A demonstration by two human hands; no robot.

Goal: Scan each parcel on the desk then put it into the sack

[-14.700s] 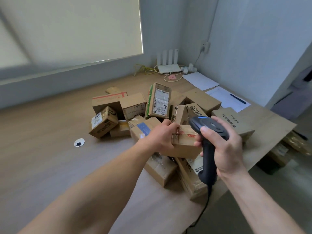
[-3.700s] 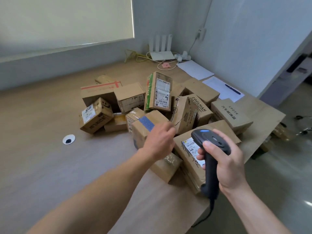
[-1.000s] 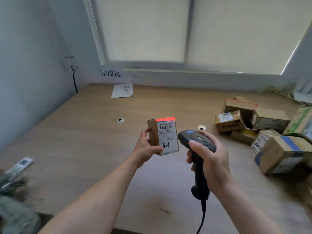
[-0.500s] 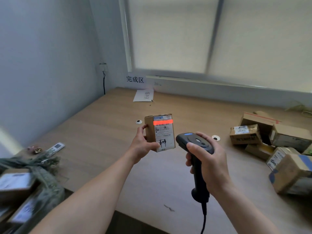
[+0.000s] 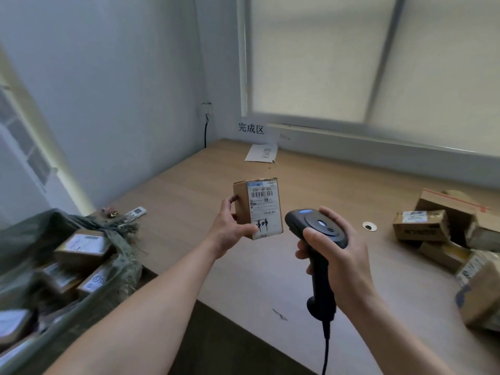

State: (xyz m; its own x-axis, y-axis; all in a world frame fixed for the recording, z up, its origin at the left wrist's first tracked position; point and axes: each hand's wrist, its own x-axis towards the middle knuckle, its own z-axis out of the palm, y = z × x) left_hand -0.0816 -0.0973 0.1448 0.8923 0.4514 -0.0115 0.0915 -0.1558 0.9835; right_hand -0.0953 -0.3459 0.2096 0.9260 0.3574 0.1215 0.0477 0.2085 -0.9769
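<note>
My left hand (image 5: 228,230) grips a small cardboard parcel (image 5: 258,208) upright above the desk, its white barcode label facing me. Just right of it, my right hand (image 5: 336,255) holds a black corded barcode scanner (image 5: 316,234), whose head points at the parcel's lower right corner. No red scan line shows on the label. A green woven sack (image 5: 40,239) stands open at the lower left, beside the desk's left end, with several labelled parcels inside. More cardboard parcels (image 5: 422,224) lie piled on the desk at the right edge of view.
The wooden desk (image 5: 189,185) runs from the left wall to the right. A remote control (image 5: 135,212) lies near its left corner. A white paper sheet (image 5: 261,153) lies at the back below a wall sign. A round cable grommet (image 5: 369,226) sits right of the scanner.
The red scan line on the parcel's label has gone out. My view has swung further left, so the sack shows more and the parcel pile sits at the right edge.
</note>
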